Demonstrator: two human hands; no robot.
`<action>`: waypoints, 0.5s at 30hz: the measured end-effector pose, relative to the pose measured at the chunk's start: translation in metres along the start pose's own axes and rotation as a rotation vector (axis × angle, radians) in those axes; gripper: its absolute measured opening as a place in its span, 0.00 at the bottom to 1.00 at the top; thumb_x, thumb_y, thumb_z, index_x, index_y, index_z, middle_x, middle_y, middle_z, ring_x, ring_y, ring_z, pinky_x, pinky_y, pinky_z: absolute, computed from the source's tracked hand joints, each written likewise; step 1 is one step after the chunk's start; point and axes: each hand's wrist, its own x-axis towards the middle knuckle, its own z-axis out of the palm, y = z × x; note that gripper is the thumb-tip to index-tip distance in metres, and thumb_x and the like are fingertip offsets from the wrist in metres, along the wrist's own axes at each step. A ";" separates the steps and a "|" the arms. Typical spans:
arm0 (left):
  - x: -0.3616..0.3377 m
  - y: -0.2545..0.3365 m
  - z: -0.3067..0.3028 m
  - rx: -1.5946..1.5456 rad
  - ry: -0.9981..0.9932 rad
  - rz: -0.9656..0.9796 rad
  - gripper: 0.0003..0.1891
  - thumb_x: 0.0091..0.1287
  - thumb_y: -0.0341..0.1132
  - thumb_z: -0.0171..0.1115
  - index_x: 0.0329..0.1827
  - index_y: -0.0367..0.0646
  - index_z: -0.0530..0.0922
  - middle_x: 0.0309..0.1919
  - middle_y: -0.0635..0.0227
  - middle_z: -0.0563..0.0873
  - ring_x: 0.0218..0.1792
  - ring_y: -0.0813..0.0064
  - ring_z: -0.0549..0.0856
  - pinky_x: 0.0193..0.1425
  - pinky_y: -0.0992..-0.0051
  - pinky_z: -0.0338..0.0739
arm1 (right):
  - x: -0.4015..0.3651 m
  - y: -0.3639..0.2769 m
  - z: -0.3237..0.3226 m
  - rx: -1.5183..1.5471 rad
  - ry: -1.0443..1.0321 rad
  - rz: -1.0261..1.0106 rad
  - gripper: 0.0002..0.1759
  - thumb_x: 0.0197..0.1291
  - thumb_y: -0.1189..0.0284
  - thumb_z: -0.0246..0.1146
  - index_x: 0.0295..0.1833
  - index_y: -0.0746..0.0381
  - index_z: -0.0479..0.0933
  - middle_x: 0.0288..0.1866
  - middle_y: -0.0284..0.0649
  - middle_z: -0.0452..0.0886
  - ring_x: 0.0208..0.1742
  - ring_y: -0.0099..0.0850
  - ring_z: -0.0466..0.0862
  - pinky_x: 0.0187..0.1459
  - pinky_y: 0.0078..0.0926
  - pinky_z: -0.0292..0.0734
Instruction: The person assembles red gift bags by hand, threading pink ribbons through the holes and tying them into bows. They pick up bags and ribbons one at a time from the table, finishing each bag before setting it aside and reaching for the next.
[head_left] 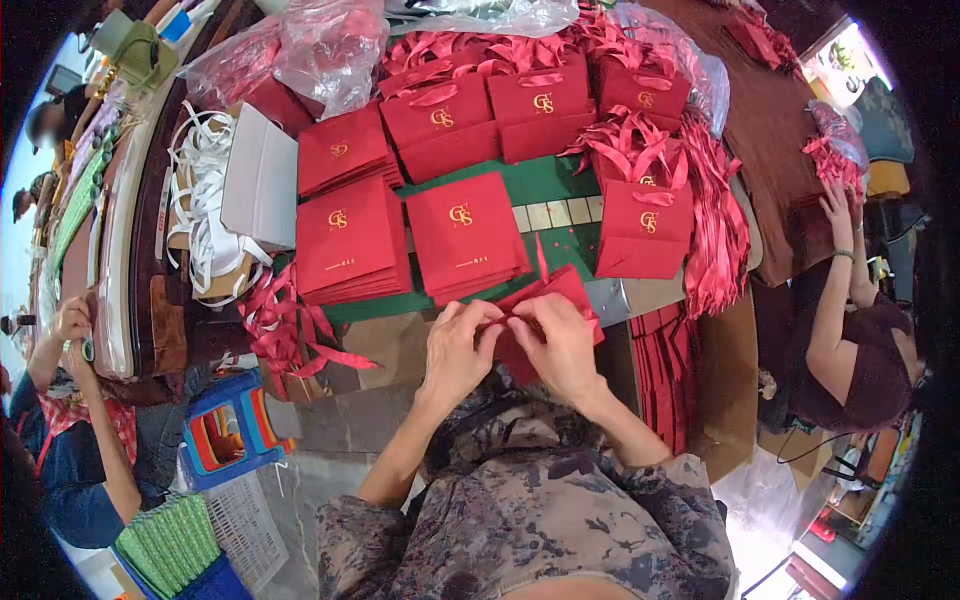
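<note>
My left hand [462, 345] and my right hand [556, 340] meet at the table's front edge, fingers pinched together on the top of a red bag [580, 295]. A red ribbon end [542, 256] sticks up from between them. Part of the bag is hidden behind my fingers. Just beyond my left hand lies a stack of flat red bags [468, 238] with gold lettering, and another stack [352, 245] sits to its left. To the right of the hands a red bag with a ribbon [645, 230] rests on the green surface [560, 180].
Rows of red bags [440, 120] stand at the back. Loose ribbons [290, 320] hang at the left edge, more ribbons [715, 235] at the right. White ribbons [205, 200] lie by a white box [262, 175]. Co-workers' arms [832, 290] show right and left; a blue stool [232, 430] stands lower left.
</note>
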 end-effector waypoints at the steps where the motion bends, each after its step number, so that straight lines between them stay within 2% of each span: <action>1: -0.001 0.000 0.001 0.000 -0.001 0.001 0.07 0.62 0.25 0.68 0.42 0.39 0.82 0.36 0.61 0.88 0.40 0.58 0.85 0.45 0.63 0.79 | 0.005 -0.004 -0.008 -0.035 0.020 -0.016 0.08 0.56 0.76 0.72 0.41 0.62 0.81 0.36 0.42 0.81 0.40 0.44 0.83 0.41 0.40 0.77; 2: -0.003 -0.001 0.002 0.017 0.011 0.029 0.08 0.61 0.25 0.69 0.42 0.40 0.82 0.35 0.62 0.87 0.40 0.59 0.84 0.46 0.63 0.79 | 0.011 -0.003 -0.014 -0.037 0.020 -0.016 0.08 0.56 0.76 0.72 0.41 0.62 0.81 0.36 0.42 0.81 0.40 0.44 0.83 0.41 0.40 0.77; 4: -0.005 0.001 0.003 0.035 0.021 0.060 0.08 0.61 0.26 0.69 0.43 0.41 0.82 0.33 0.63 0.87 0.41 0.59 0.83 0.46 0.63 0.79 | 0.025 0.001 -0.023 -0.172 -0.034 -0.213 0.09 0.56 0.73 0.72 0.40 0.61 0.81 0.37 0.40 0.80 0.44 0.42 0.81 0.45 0.41 0.74; 5: -0.006 0.004 0.002 0.054 0.032 0.111 0.08 0.60 0.25 0.69 0.42 0.40 0.83 0.34 0.62 0.87 0.40 0.58 0.83 0.45 0.63 0.79 | 0.030 0.000 -0.028 -0.214 -0.134 -0.219 0.08 0.57 0.69 0.71 0.39 0.60 0.83 0.37 0.39 0.81 0.46 0.40 0.80 0.47 0.42 0.72; 6: -0.006 0.006 0.003 0.073 0.044 0.164 0.08 0.60 0.23 0.70 0.41 0.39 0.83 0.36 0.61 0.87 0.39 0.57 0.83 0.45 0.63 0.80 | 0.033 0.003 -0.030 -0.217 -0.130 -0.220 0.08 0.57 0.69 0.71 0.39 0.60 0.83 0.37 0.39 0.81 0.46 0.40 0.80 0.47 0.42 0.72; 8: -0.005 0.009 0.005 0.102 0.057 0.216 0.08 0.59 0.23 0.70 0.40 0.39 0.84 0.36 0.62 0.87 0.40 0.58 0.83 0.45 0.63 0.80 | 0.038 0.009 -0.030 -0.258 -0.397 -0.204 0.07 0.59 0.67 0.69 0.37 0.60 0.85 0.37 0.40 0.82 0.46 0.41 0.81 0.48 0.43 0.73; 9: -0.005 0.010 0.005 0.132 0.069 0.265 0.08 0.58 0.22 0.70 0.40 0.39 0.84 0.36 0.62 0.87 0.40 0.59 0.83 0.45 0.64 0.80 | 0.042 0.011 -0.031 -0.258 -0.395 -0.207 0.07 0.59 0.67 0.69 0.37 0.60 0.85 0.37 0.40 0.82 0.46 0.41 0.81 0.48 0.43 0.73; 11: -0.004 0.010 0.006 0.124 0.098 0.303 0.08 0.58 0.22 0.70 0.40 0.40 0.85 0.36 0.63 0.87 0.40 0.60 0.83 0.45 0.65 0.81 | 0.054 0.016 -0.033 -0.189 -0.588 -0.135 0.08 0.59 0.67 0.69 0.36 0.60 0.87 0.36 0.42 0.83 0.47 0.44 0.82 0.49 0.44 0.74; 15: -0.003 0.008 0.009 0.134 0.137 0.342 0.08 0.56 0.22 0.70 0.39 0.40 0.85 0.36 0.65 0.88 0.41 0.61 0.84 0.46 0.66 0.81 | 0.068 0.030 -0.030 -0.185 -0.706 -0.101 0.08 0.58 0.67 0.69 0.37 0.61 0.88 0.35 0.44 0.86 0.44 0.45 0.85 0.46 0.42 0.77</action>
